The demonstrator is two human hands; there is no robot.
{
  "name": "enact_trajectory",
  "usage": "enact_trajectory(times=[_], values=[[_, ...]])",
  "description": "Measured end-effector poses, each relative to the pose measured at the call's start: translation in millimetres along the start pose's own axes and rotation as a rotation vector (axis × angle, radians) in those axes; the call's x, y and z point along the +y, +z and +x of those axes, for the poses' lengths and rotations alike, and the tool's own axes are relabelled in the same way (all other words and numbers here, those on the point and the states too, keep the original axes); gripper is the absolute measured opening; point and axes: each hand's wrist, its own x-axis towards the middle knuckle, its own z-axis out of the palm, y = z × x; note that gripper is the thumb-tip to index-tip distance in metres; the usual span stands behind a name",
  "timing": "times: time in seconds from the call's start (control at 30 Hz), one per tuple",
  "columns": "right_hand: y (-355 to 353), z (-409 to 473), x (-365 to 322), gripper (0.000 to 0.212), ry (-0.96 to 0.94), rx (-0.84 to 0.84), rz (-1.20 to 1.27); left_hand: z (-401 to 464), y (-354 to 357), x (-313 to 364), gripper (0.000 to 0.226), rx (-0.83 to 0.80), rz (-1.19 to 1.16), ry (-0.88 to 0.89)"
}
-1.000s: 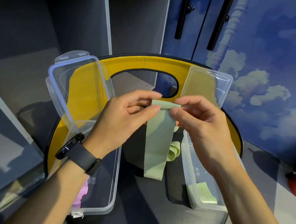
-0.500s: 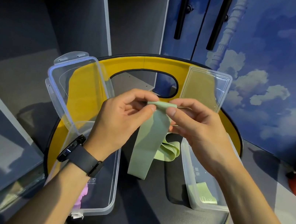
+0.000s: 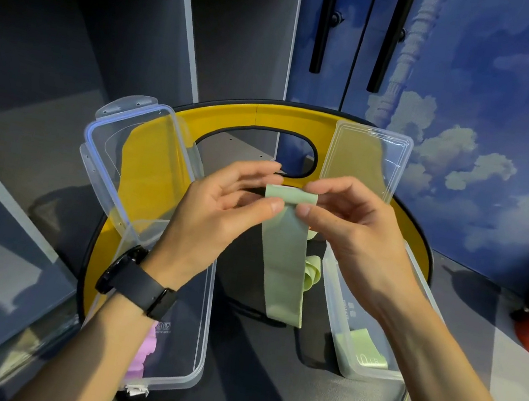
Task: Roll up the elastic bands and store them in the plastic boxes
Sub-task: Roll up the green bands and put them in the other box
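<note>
Band (image 3: 285, 259): both hands (image 3: 220, 207) (image 3: 352, 228) pinch its half-rolled top at centre frame; fingers slipping would likely let the springy roll unwind toward the box (image 3: 365, 365).

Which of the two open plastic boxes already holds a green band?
The right plastic box, beside the right hand: a green band lies flat at its near end. The left plastic box holds something pink instead.
</note>
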Motion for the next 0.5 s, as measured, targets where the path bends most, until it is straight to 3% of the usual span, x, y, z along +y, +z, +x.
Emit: enact_trajectory(times=[0.3, 0.43, 0.5], values=[[1.0, -0.5, 3.1, 0.021, -0.005, -0.003, 0.0, 1.2, 1.0, -1.0, 0.025, 0.028, 0.013, -0.055], [-0.7, 1.1, 3.8, 0.033, 0.102, -0.004, 0.037, 1.3, -0.2, -2.4, 0.025, 0.066, -0.021, -0.042], [-1.4, 1.5, 4.6, 0.026, 0.138, 0.006, 0.034, 1.3, -0.9, -3.2, 0.025, 0.073, -0.031, -0.032]])
